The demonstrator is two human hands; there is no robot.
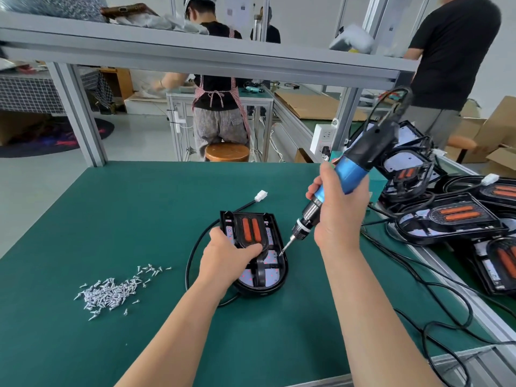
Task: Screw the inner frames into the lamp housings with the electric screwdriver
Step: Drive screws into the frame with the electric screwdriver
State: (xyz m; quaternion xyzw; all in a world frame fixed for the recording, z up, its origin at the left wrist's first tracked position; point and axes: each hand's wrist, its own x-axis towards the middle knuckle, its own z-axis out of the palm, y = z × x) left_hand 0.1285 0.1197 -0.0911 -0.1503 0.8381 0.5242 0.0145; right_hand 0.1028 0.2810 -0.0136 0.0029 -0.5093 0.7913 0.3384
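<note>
A black lamp housing (275, 283) lies on the green mat in the middle of the bench, with a black inner frame (252, 229) carrying two orange strips set inside it. My left hand (227, 259) holds the housing's left side, thumb pressing on the frame. My right hand (339, 212) grips the blue and black electric screwdriver (351, 171), tilted, with its bit tip touching the right inner edge of the housing. A cable with a white connector (261, 196) runs from the housing's far end.
A heap of small silver screws (111, 291) lies on the green mat (139, 219) at the left. Several lamp housings (446, 219) with black cables are stacked at the right edge. A grey shelf beam (195, 57) crosses overhead. People stand at benches behind.
</note>
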